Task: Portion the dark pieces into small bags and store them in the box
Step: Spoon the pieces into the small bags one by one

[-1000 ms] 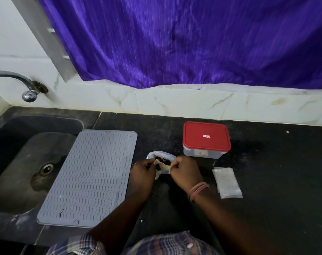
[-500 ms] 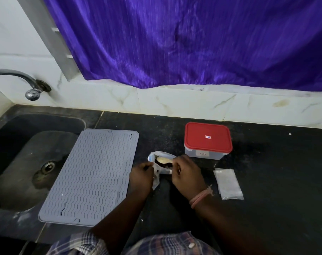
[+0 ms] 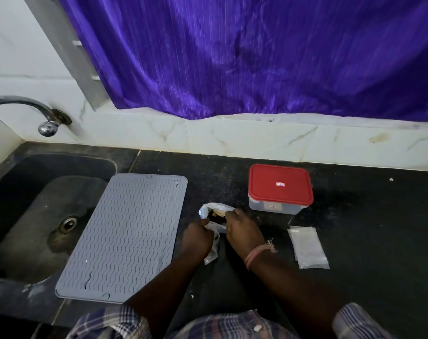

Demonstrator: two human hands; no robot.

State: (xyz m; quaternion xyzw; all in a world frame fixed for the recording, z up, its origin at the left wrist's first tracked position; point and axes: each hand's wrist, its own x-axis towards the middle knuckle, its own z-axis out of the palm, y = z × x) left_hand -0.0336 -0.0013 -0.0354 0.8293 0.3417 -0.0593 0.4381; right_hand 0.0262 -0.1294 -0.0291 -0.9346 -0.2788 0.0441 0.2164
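A white plastic bag (image 3: 214, 209) lies on the black counter with its mouth held apart, and dark pieces (image 3: 214, 215) show inside. My left hand (image 3: 198, 237) grips the bag's left edge. My right hand (image 3: 243, 230) pinches the right edge of the mouth. Behind and to the right stands the clear box (image 3: 280, 189), its red lid on. A stack of small clear bags (image 3: 308, 247) lies flat to the right of my right wrist.
A grey ribbed mat (image 3: 125, 237) lies left of my hands, overlapping the edge of the dark sink (image 3: 37, 216). A tap (image 3: 46, 126) juts from the left wall. A purple curtain (image 3: 257, 57) hangs over the tiled back wall.
Both hands have stayed on the bag and pulled its mouth wider. My right hand has shifted slightly along the bag's rim. The camera has tilted a little.
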